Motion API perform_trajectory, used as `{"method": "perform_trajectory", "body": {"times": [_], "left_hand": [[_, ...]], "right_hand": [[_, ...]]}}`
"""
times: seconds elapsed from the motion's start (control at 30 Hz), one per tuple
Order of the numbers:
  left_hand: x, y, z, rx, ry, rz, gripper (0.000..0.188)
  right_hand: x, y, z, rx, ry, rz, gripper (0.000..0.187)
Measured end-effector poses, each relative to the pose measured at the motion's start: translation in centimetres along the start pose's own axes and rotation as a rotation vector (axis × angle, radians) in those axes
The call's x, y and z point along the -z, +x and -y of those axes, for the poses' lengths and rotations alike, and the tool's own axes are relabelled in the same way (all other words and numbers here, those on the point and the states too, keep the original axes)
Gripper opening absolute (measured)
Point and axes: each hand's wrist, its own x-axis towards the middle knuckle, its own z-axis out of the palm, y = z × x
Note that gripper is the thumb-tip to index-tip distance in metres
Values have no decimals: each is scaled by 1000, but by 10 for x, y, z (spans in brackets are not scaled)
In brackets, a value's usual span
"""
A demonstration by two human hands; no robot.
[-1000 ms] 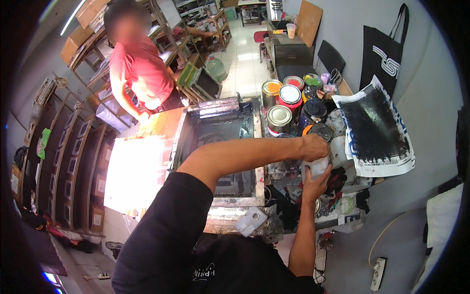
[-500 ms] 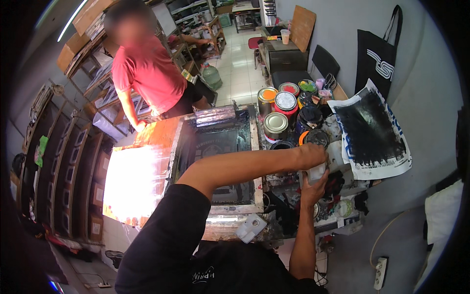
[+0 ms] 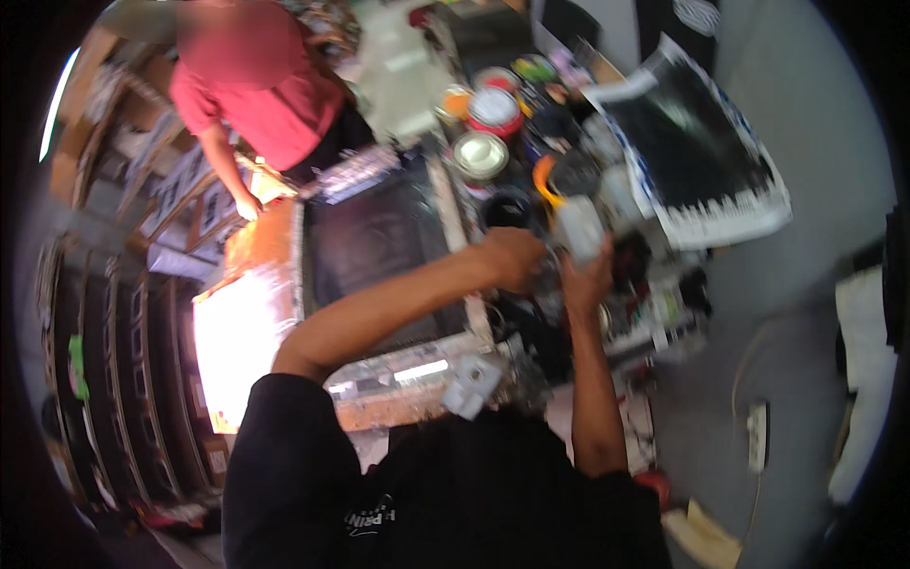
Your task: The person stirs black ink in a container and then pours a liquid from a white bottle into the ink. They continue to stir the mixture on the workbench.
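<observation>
My right hand [image 3: 588,282] grips a whitish translucent plastic container [image 3: 580,228] among the paint cans, with the fingers wrapped round its lower part. Beside it on the left, my left hand [image 3: 517,259] is curled closed, apart from the container; blur hides what it holds, if anything. Just beyond the left hand stands an open dark tub [image 3: 507,211]. My left forearm reaches over a framed printing screen [image 3: 447,204] with dark mesh.
Several paint cans [image 3: 481,156] crowd the table's right side. A black-smeared sheet [image 3: 687,142] lies beyond them. A whitish flat container [image 3: 472,384] rests at the near edge. Across the table, a person in a red shirt [image 3: 265,95] leans one hand on the orange board [image 3: 258,242].
The view has shifted and blurred. My left hand has come away leftward from the container, which my right hand still holds.
</observation>
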Motion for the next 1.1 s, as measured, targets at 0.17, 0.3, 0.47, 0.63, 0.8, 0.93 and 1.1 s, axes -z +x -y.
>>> {"method": "perform_trajectory", "body": {"times": [0.17,0.3,0.47,0.63,0.8,0.93,1.1], "left_hand": [[-100,39,29,-95,1,-82,27],[-129,81,23,-82,118,36,27],[-147,83,19,-6,-47,-85,21],[-70,34,5,12,-221,-195,28],[5,18,2,-245,-227,-654,33],[27,58,9,-247,111,-411,27],[52,68,-6,-297,157,-337,15]], "right_hand": [[10,1,18,127,44,6,104],[10,3,14,147,71,-25,103],[9,1,13,153,58,-5,101],[4,1,3,128,83,-2,99],[-3,-5,0,157,-1,-55,96],[5,-5,10,55,-17,22,93],[4,-3,15,23,29,33,92]]}}
